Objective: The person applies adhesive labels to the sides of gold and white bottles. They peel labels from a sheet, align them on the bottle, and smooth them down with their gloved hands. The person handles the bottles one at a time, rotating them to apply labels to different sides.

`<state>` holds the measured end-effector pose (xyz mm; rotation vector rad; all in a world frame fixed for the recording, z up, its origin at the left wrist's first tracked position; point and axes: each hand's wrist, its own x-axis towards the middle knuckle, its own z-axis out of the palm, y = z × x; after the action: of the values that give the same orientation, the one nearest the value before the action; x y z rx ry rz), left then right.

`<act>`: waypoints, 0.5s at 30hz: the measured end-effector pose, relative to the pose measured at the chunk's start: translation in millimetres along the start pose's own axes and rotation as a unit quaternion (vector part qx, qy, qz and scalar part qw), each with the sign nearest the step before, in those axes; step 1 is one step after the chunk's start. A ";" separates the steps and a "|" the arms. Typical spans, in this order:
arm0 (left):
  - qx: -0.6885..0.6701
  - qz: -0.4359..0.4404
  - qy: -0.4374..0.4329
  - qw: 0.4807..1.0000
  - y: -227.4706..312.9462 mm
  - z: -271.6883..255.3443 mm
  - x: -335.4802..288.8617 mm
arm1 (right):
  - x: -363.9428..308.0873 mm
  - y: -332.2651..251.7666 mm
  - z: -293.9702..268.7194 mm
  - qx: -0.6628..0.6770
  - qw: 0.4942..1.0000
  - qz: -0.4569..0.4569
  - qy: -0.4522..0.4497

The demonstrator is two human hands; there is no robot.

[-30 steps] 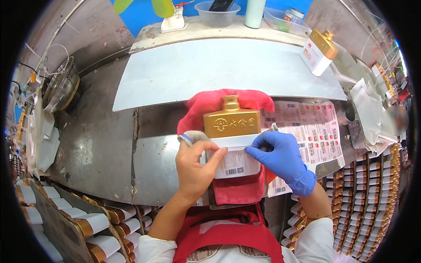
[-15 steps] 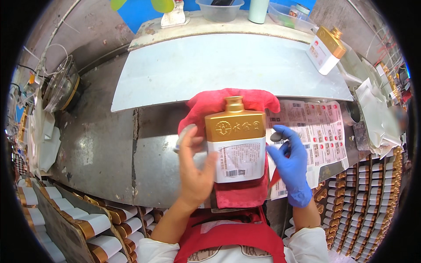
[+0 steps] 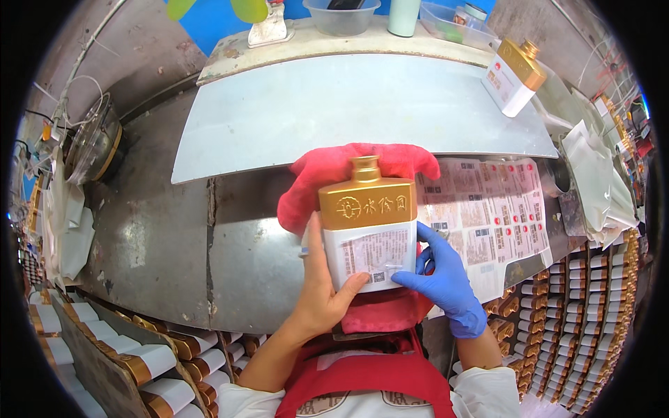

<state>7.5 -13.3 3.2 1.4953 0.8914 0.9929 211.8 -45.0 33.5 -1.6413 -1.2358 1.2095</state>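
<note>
A flat bottle (image 3: 367, 230) with a gold shoulder and neck and a white lower body faces me, a printed clear label on its white part. My bare left hand (image 3: 320, 285) grips its left side, thumb across the lower front corner. On the right side, my right hand (image 3: 440, 279) in a blue glove holds the lower edge, its thumb on the label's corner. Behind and beneath the bottle lies a red cloth (image 3: 306, 182), bunched up at the back.
Label sheets (image 3: 488, 216) lie to the right on the metal table (image 3: 146, 251). A pale board (image 3: 334, 104) spans the back, with a similar bottle (image 3: 514, 76) at its right end. Racks of bottles (image 3: 571, 313) stand low right, and more bottles (image 3: 150, 355) low left.
Both hands have closed in on the bottle and now grip its lower sides. Before, they were spread apart beside it. The whole view has shifted slightly.
</note>
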 end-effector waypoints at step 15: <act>0.444 0.121 0.146 0.876 24.5 -23.2 21.0 | 24.2 -15.3 0.2 -0.007 0.995 -0.014 0.097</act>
<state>-5.7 11.1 31.6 2.3048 1.5383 1.0610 209.8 -17.6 41.6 -1.7020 -1.1445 0.9999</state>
